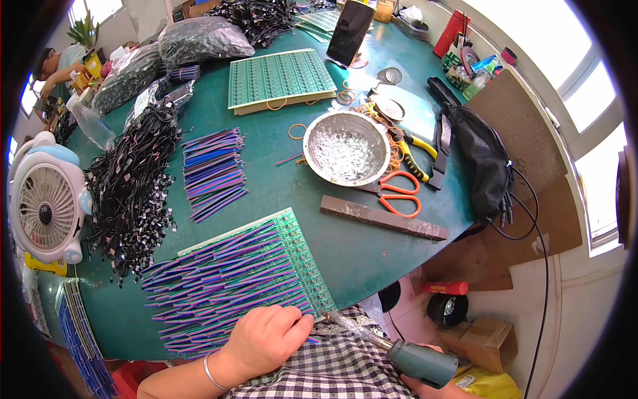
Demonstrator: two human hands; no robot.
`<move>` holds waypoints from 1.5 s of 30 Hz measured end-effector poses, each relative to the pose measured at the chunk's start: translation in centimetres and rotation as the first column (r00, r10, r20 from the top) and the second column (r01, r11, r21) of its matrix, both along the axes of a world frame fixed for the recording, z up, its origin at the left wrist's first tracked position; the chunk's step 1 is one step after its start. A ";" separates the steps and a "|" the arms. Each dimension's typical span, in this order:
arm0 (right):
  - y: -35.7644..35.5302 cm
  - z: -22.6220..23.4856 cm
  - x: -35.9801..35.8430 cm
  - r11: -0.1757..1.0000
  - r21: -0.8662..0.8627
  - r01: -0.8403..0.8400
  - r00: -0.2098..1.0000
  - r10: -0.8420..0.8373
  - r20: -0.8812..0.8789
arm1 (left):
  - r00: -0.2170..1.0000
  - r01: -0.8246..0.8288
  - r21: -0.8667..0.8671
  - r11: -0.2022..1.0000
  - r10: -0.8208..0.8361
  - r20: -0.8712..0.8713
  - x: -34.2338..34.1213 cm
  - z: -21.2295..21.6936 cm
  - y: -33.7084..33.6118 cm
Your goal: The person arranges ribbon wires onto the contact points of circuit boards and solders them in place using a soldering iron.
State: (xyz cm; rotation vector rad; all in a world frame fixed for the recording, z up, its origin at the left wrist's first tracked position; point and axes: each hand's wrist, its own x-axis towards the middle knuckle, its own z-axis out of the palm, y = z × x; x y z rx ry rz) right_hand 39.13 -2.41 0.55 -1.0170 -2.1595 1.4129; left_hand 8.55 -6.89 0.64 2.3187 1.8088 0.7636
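Observation:
My left hand (269, 340) is closed at the near edge of a green circuit board (307, 263), thumb and fingers pinched together on a thin coloured wire, mostly hidden by the fingers. Rows of short blue, red and black wires (222, 286) cover most of the board and overhang its left side. A bare strip of small pads shows along the board's right side. My right hand (425, 386), partly hidden, grips a soldering iron (423, 362) with a thick dark green body. Its metal shaft points up and left, with the tip at the board's near right corner, close to my left fingertips.
Beyond the board lie a brown bar (382, 217), orange-handled scissors (399, 195), a round bowl of silvery bits (347, 147) and yellow-black pliers (419, 158). Leftward are bundled wires (212, 169), black cables (129, 179) and a fan (46, 209). Stacked boards (282, 80) and a phone (350, 32) stand farther back.

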 end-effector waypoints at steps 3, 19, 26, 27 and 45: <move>-0.3 0.2 0.1 0.999 0.049 -0.021 0.996 0.016 0.093 | 1.000 0.014 0.008 1.000 -0.014 -0.011 -0.1 -0.2 0.0; 0.4 1.8 -1.0 0.999 -0.010 -0.039 0.989 0.040 0.142 | 0.999 0.011 0.023 1.000 -0.010 -0.045 0.1 -0.1 -0.2; -0.1 1.1 -0.3 1.000 -0.003 -0.002 0.994 0.002 0.112 | 0.997 0.040 0.049 0.998 -0.037 -0.061 -0.1 -0.2 0.0; -0.2 0.8 -0.1 1.000 -0.025 0.015 0.996 -0.012 0.084 | 0.997 0.043 0.052 0.998 -0.039 -0.063 -0.1 -0.1 0.0; -0.6 1.5 -0.5 0.908 -0.373 0.189 0.977 -0.214 -0.025 | 0.997 0.040 0.035 0.999 -0.037 -0.074 0.0 -0.2 -0.1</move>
